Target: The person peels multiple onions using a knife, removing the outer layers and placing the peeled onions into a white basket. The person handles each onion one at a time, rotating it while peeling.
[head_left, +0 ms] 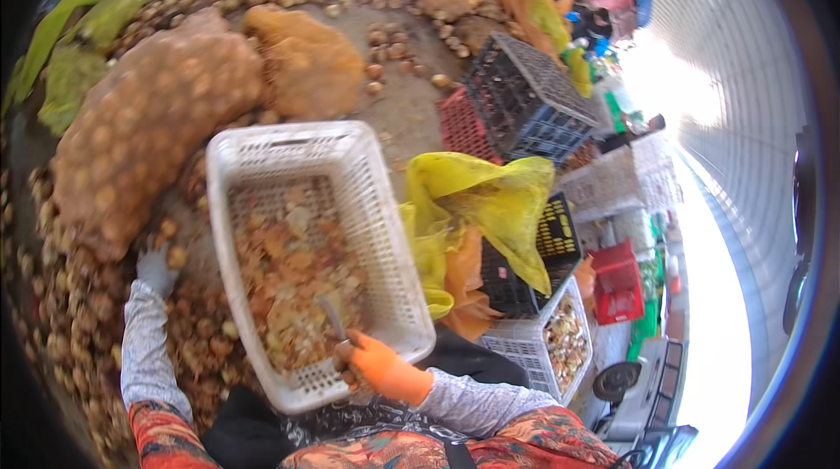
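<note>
My right hand (387, 364), in an orange glove with dark fingers, grips a knife (332, 317) over the near end of a white plastic crate (394, 252). Loose onion skins and trimmings (295, 285) cover the crate's floor. My left hand (156, 269), in a grey glove, reaches down to the left among loose onions (203, 331). One onion (177, 257) lies right beside its fingers; whether the hand holds anything cannot be made out. A large mesh sack of onions (164, 121) lies just beyond that hand.
Right of the crate are a yellow mesh bag (485, 193), a black crate (512, 279) and a white crate of trimmings (564, 344). Farther off stand stacked dark crates (525, 95) and an orange mesh sack (315, 62). A person (646, 124) is at the far right.
</note>
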The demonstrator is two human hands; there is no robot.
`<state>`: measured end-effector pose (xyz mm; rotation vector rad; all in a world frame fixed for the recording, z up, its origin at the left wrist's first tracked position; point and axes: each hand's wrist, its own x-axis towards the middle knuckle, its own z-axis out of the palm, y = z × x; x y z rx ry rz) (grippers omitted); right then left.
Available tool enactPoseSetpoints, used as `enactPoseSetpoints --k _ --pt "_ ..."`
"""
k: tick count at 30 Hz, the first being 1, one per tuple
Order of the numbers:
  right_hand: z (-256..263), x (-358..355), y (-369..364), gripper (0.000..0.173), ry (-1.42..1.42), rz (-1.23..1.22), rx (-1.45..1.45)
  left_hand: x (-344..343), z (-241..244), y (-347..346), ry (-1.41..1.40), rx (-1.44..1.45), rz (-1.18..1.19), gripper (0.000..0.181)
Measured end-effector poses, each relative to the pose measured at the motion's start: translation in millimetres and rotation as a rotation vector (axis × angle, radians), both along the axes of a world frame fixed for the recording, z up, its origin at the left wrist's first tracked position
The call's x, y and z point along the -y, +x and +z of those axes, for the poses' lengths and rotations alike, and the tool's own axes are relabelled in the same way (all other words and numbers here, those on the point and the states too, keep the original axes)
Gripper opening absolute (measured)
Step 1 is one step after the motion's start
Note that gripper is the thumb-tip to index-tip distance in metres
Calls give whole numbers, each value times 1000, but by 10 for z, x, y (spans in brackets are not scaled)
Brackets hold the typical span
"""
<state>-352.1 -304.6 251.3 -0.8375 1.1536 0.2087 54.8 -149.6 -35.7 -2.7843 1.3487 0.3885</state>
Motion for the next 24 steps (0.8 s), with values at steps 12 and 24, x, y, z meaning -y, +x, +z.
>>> enactPoseSetpoints --k 12,24 --pt "-498 -3 54 44 49 -32 24 424 -110 -50 308 -42 149 82" --pt "-279 -61 242 38 4 115 74 231 -178 -90 426 -217 -22 85"
